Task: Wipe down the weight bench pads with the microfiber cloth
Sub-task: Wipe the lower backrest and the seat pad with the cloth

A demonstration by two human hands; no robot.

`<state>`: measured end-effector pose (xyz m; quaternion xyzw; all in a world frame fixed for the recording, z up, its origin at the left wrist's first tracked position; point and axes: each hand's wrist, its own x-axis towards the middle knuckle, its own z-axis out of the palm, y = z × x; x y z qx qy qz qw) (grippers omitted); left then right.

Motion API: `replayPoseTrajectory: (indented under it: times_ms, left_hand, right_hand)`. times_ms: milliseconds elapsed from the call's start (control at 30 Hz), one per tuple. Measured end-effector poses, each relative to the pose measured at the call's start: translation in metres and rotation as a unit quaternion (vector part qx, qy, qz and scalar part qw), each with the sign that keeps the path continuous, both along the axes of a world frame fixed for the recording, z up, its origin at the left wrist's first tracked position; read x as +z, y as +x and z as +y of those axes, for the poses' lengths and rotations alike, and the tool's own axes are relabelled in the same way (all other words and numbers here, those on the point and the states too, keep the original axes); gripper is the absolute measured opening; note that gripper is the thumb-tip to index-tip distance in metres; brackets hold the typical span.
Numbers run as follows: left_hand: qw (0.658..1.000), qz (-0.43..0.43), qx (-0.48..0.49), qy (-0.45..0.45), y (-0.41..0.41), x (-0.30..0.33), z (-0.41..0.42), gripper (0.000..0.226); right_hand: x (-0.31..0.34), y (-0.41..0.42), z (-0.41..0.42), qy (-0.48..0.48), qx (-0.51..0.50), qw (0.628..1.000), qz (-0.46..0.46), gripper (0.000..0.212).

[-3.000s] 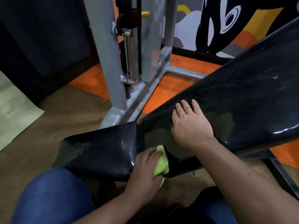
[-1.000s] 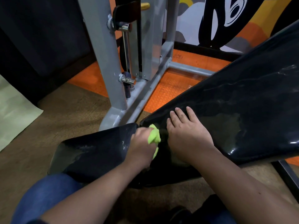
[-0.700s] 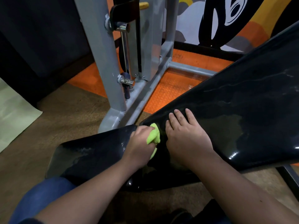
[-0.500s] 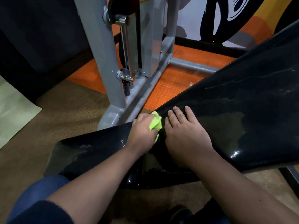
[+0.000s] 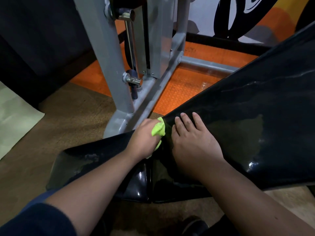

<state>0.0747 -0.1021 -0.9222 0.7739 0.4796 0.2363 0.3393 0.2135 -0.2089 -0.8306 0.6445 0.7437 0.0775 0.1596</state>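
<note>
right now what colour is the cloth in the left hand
Bright lime green; the cloth, gripped by the left hand, shows best in the head view.

Single head cam, wide-angle, looks fwd & down, close over bench pads [image 5: 247, 116].

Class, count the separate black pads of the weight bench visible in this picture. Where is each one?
2. The seat pad lies low at left; the inclined back pad rises to the right. Others may sit out of frame.
</note>
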Motion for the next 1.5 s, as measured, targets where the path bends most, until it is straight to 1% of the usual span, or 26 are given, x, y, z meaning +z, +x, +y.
replayPoseTrajectory:
  times_ms: [67,133,267,333,433,533,600,700,767,833,900,933,967,1033,1100,1233,1300,1367,1433,1500]
  left_hand:
    - [0.999,0.004,0.042,-0.014,0.013,0.004,0.015,0.049]
    - [0.998,-0.004,0.057,-0.006,0.024,0.006,0.017,0.049]
    - [0.999,-0.048,0.01,-0.015,0.007,0.001,0.003,0.05]
    - [0.999,-0.016,0.014,-0.027,0.002,-0.003,0.013,0.05]
    - [0.996,0.016,0.063,-0.054,0.02,0.002,0.039,0.049]
    - [0.998,-0.007,0.049,-0.034,0.031,0.009,0.035,0.048]
    - [0.999,-0.012,0.026,-0.03,0.019,0.004,0.028,0.049]
    - [0.998,0.046,0.02,-0.04,0.004,-0.002,0.038,0.047]
    - [0.996,0.081,0.028,-0.026,0.012,0.002,0.043,0.043]
    - [0.997,0.081,0.018,-0.006,0.019,0.007,0.038,0.043]
    - [0.997,0.072,-0.014,0.01,0.01,0.006,0.029,0.041]
    - [0.995,0.09,-0.033,0.023,0.0,0.002,0.027,0.039]
    - [0.989,0.133,-0.045,0.042,-0.01,-0.002,0.027,0.039]
    - [0.97,0.23,-0.041,0.071,-0.017,-0.008,0.03,0.041]
    - [0.964,0.254,-0.031,0.076,-0.013,-0.006,0.021,0.04]
    - [0.97,0.228,-0.062,0.06,-0.03,-0.01,0.007,0.035]
    - [0.978,0.203,-0.038,0.042,-0.029,-0.005,0.008,0.029]
    - [0.991,0.135,0.006,0.018,-0.013,0.002,0.002,0.024]
    - [0.998,0.068,0.017,-0.003,-0.007,0.003,-0.014,0.03]
    - [0.999,0.039,0.0,-0.012,-0.017,-0.009,-0.026,0.043]
  right_hand:
    - [-0.001,-0.001,0.001,0.001,-0.001,1.0,0.002,0.063]
    - [-0.002,0.0,0.001,0.001,-0.004,1.0,0.005,0.063]
    - [-0.001,-0.001,0.0,-0.007,-0.003,1.0,0.007,0.064]
    - [-0.001,-0.001,0.001,-0.008,-0.004,1.0,0.009,0.064]
    - [-0.001,-0.001,0.002,-0.007,-0.004,1.0,0.007,0.063]
    - [-0.001,0.0,0.002,-0.01,-0.002,1.0,0.011,0.063]
    - [-0.001,0.0,0.001,-0.006,-0.002,1.0,0.017,0.063]
    - [-0.001,-0.001,0.002,-0.002,-0.002,1.0,0.016,0.063]
    - [-0.002,-0.001,0.003,-0.001,-0.002,1.0,0.016,0.062]
    - [-0.002,-0.001,0.002,-0.001,0.001,1.0,0.015,0.062]
    - [-0.002,0.0,0.0,-0.001,0.001,1.0,0.013,0.062]
    - [-0.002,-0.001,0.0,-0.002,0.001,1.0,0.011,0.061]
    - [-0.001,-0.001,0.0,-0.002,0.001,1.0,0.008,0.061]
    - [0.0,-0.002,0.0,-0.006,0.002,1.0,0.002,0.061]
    - [0.001,-0.002,0.001,-0.005,0.003,1.0,0.001,0.062]
    - [0.002,-0.002,-0.003,-0.011,0.002,1.0,-0.011,0.064]
    - [0.003,-0.003,-0.002,-0.013,-0.001,1.0,-0.015,0.064]
    - [0.004,-0.003,0.0,-0.012,-0.002,1.0,-0.01,0.063]
    - [0.003,-0.004,-0.001,-0.011,-0.002,1.0,-0.014,0.063]
    - [0.001,-0.003,-0.002,-0.013,-0.002,1.0,-0.023,0.064]
